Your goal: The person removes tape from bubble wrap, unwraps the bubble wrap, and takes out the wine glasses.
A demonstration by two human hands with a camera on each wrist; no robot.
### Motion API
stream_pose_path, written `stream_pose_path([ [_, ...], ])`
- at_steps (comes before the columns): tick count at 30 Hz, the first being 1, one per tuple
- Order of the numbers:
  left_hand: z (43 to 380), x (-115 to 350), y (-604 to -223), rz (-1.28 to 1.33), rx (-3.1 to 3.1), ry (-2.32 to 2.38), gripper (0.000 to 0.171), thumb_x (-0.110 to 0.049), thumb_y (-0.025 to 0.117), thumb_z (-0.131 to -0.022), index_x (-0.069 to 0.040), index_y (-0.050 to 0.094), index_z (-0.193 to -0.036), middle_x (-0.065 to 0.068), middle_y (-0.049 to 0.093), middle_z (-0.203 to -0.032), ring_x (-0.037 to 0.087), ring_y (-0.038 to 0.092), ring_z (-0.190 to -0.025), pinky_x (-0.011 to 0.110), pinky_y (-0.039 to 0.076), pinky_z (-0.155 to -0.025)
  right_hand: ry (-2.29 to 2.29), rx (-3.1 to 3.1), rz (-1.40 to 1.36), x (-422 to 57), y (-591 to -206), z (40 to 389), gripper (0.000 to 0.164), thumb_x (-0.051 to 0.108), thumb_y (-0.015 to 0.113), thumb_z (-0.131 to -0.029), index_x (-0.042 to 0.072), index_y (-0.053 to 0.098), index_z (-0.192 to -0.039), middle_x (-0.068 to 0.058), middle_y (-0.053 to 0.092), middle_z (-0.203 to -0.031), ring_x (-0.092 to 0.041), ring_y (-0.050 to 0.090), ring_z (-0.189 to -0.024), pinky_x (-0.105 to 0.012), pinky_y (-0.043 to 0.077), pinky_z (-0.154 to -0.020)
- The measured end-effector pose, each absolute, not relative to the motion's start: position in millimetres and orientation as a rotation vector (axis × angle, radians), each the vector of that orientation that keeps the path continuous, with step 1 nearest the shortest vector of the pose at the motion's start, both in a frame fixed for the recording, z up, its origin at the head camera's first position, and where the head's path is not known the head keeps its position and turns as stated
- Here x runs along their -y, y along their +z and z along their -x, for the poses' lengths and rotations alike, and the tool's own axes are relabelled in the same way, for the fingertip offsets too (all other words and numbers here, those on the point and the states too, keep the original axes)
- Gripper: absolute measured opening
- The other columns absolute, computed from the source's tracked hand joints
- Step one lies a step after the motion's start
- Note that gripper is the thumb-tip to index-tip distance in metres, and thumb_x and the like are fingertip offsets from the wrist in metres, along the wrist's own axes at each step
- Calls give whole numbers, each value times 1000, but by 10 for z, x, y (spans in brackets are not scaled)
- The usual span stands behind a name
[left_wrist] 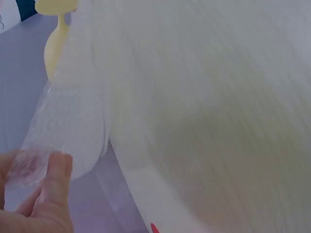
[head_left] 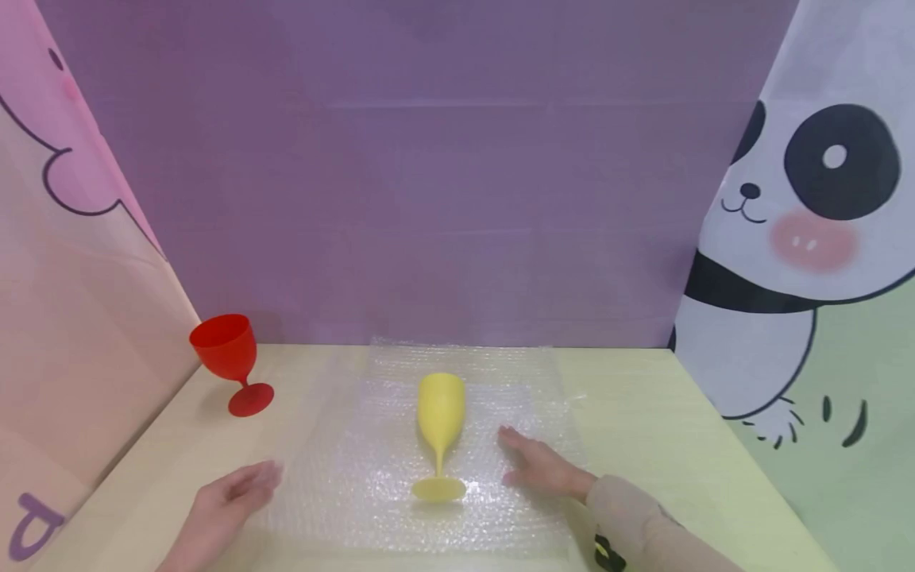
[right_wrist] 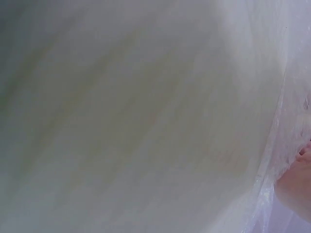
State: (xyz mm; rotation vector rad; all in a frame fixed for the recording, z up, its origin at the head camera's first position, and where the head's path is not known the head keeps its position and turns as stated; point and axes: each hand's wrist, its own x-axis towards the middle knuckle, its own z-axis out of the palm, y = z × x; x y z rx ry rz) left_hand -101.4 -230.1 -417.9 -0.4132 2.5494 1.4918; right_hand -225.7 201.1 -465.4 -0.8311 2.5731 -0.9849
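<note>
A yellow plastic goblet (head_left: 441, 409) lies on its side on a sheet of clear bubble wrap (head_left: 357, 485), its round foot toward the person. In the head view my left hand (head_left: 232, 504) is at the sheet's left edge. The left wrist view shows that hand (left_wrist: 51, 194) pinching the lifted edge of the bubble wrap (left_wrist: 73, 121) between thumb and fingers. Over the sheet's right part, my right hand (head_left: 541, 467) rests with fingers extended toward the goblet, apart from it. Only a bit of the right hand (right_wrist: 296, 189) shows in the right wrist view.
A red goblet (head_left: 225, 349) stands at the table's back left. The pale wooden table (head_left: 643, 429) ends at a purple backdrop (head_left: 443, 199). Printed cloths hang on both sides, with a panda (head_left: 758, 342) on the right one.
</note>
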Motion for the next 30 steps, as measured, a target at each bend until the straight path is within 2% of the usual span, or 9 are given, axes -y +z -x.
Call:
stream_pose_path([
  [3,1056,2370,-4203,388,-2549,1425,71,-45,55,-88,5,38,-135,20,53,-129,30,57,-111,44,51,-88,-996,-2567,831,-2010,-4631,2243,73,20,64,-82,-6,28,-139,-25,19,-148,-42,16,-136,-55,12,-111],
  [6,1109,2409,-4230,379,-2569,1343,69,-40,57,-88,8,38,-134,23,54,-125,31,59,-106,44,52,-86,-1001,-2564,836,-2006,-4614,2233,73,20,64,-82,-7,27,-139,-26,19,-147,-43,16,-136,-55,12,-111],
  [9,1142,2406,-4241,295,-2677,1191,68,-31,60,-88,9,33,-136,28,51,-126,36,56,-108,45,52,-85,-999,-2570,845,-2004,-4611,2226,73,20,65,-81,-8,28,-138,-27,20,-147,-43,17,-136,-56,13,-110],
  [12,1139,2325,-4228,106,-2882,920,70,-20,65,-84,8,30,-137,29,43,-134,42,47,-118,49,48,-89,-990,-2577,847,-2004,-4620,2225,74,21,65,-81,-8,28,-138,-26,20,-147,-43,18,-136,-55,13,-111],
  [17,1093,2031,-4163,-304,-3178,429,67,-19,72,-76,3,44,-132,20,41,-139,37,43,-124,48,45,-93,-988,-2577,845,-1999,-4648,2238,74,21,65,-81,-7,28,-139,-25,19,-147,-42,17,-136,-54,13,-111],
  [19,1092,1860,-4104,-355,-3139,460,63,-22,71,-78,1,47,-131,15,44,-139,33,43,-126,47,44,-96,-991,-2574,840,-1996,-4658,2240,75,22,65,-81,-6,27,-139,-24,19,-147,-42,17,-136,-54,13,-111],
  [23,1181,1479,-3997,-358,-2980,718,62,-25,66,-82,-2,43,-135,10,42,-142,29,40,-129,48,37,-103,-986,-2578,829,-2003,-4672,2242,75,22,65,-81,-6,27,-139,-24,19,-148,-41,17,-136,-54,13,-111],
  [27,1354,1142,-3966,-515,-3008,857,65,-23,67,-82,3,40,-135,16,40,-142,33,39,-129,48,33,-106,-962,-2604,824,-2004,-4683,2252,75,21,65,-80,-6,28,-139,-23,20,-148,-41,18,-137,-53,13,-112],
  [30,1509,947,-3958,-536,-2977,976,71,-23,67,-80,7,35,-136,21,36,-142,38,37,-129,50,30,-108,-962,-2605,827,-1995,-4685,2258,75,19,66,-80,-6,28,-139,-24,21,-147,-41,18,-136,-53,13,-111],
])
